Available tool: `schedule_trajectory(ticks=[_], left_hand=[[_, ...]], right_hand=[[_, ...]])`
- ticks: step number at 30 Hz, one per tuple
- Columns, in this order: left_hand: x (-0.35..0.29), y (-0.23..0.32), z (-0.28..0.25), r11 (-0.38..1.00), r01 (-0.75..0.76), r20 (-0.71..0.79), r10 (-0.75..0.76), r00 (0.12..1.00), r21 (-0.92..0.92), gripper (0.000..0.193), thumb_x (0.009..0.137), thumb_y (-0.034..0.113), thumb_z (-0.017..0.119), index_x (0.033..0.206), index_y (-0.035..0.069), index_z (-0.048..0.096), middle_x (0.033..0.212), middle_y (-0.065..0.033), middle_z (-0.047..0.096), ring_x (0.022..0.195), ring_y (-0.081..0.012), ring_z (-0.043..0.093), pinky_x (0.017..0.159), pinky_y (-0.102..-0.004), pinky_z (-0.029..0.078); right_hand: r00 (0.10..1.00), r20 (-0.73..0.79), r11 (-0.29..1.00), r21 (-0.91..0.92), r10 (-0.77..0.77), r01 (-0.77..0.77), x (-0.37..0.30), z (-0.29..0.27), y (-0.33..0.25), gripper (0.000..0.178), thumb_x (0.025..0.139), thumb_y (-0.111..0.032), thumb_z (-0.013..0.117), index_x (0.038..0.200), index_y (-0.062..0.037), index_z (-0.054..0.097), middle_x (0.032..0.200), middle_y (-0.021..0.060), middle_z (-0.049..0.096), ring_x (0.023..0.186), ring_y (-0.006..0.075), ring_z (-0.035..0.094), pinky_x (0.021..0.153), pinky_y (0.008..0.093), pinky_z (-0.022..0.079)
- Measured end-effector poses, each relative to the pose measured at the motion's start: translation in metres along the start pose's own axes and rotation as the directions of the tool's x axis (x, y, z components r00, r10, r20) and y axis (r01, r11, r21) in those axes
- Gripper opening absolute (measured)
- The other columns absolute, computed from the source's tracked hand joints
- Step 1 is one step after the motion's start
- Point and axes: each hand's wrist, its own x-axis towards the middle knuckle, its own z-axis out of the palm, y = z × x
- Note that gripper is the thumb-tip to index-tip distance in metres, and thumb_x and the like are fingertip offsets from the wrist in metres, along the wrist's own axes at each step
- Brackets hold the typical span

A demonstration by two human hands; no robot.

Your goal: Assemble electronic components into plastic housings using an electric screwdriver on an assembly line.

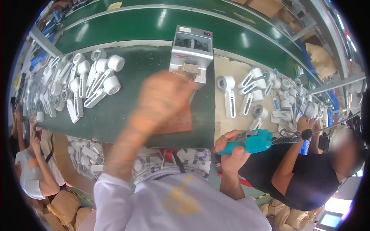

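Observation:
My right hand (234, 156) is wrapped round a teal electric screwdriver (252, 142) at the right front of the bench. The tool lies nearly level, and a coiled black cord runs from its right end. Over the middle of the bench my left hand (163, 96) reaches up to the front of a silver-grey screw feeder (191, 54). Motion smears this hand, so its fingers and anything in them cannot be made out. Beneath my left forearm a reddish-brown pad (179, 121) lies partly hidden.
White handheld fans (110, 84) are heaped on the left of the green bench mat (135, 59). More fans (230, 102) cover the brown board at right. A carton (67, 156) of white parts stands below left. A co-worker (300, 173) sits close at right, another person at left.

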Motion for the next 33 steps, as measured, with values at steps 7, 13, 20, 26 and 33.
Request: schedule_trajectory(ticks=[7,13,20,26,33], left_hand=[[0.021,0.053,0.171,0.986,-0.136,0.13,0.123,0.984,0.097,0.028,0.089,0.031,0.059,0.081,0.006,0.067,0.086,-0.0136,0.071,0.074,-0.0309,0.07,0.061,-0.0422,0.054],[0.013,0.056,0.133,0.995,0.095,0.205,-0.096,0.974,0.015,0.022,0.085,0.023,0.062,0.092,0.002,0.064,0.094,-0.0138,0.065,0.095,-0.0298,0.065,0.074,-0.0448,0.053],[-0.056,0.017,0.044,0.992,-0.124,0.123,0.125,0.984,-0.011,0.027,0.084,0.019,0.073,0.105,0.006,0.066,0.1,-0.0101,0.064,0.101,-0.0332,0.062,0.087,-0.0419,0.051],[-0.077,-0.01,0.025,0.997,-0.038,0.197,0.05,0.979,-0.062,0.025,0.085,0.02,0.072,0.105,0.005,0.067,0.1,-0.0105,0.063,0.098,-0.0327,0.062,0.088,-0.0442,0.049],[-0.086,-0.013,0.026,0.997,-0.031,0.128,0.04,0.991,-0.071,0.032,0.087,0.028,0.07,0.108,0.005,0.061,0.097,-0.0123,0.062,0.097,-0.0334,0.06,0.088,-0.0489,0.048]], right_hand=[[0.999,0.003,0.999,-0.04,0.033,-0.033,-0.02,-0.023,-0.011,0.07,0.084,-0.056,0.074,0.109,0.0071,0.056,0.073,0.0089,0.059,0.066,0.0189,0.059,0.058,0.0312,0.047],[1.0,0.0,0.992,-0.121,0.022,-0.022,-0.017,-0.044,-0.009,0.065,0.089,-0.048,0.07,0.116,0.0088,0.054,0.082,0.0104,0.061,0.075,0.0205,0.061,0.068,0.0331,0.049],[0.996,-0.06,0.998,0.007,-0.066,0.066,0.018,-0.014,-0.003,0.062,0.098,-0.046,0.058,0.12,0.0111,0.049,0.089,0.0137,0.061,0.077,0.0211,0.06,0.064,0.0335,0.05],[0.991,0.114,0.986,0.158,-0.064,0.045,0.065,0.044,0.008,0.078,0.086,-0.073,0.057,0.111,0.0008,0.053,0.067,0.0043,0.049,0.059,0.017,0.05,0.055,0.0314,0.04],[0.97,0.179,0.97,0.208,-0.165,0.127,0.083,0.082,0.032,0.074,0.087,-0.062,0.066,0.112,0.0059,0.052,0.074,0.0067,0.055,0.062,0.0165,0.054,0.058,0.0309,0.046]])
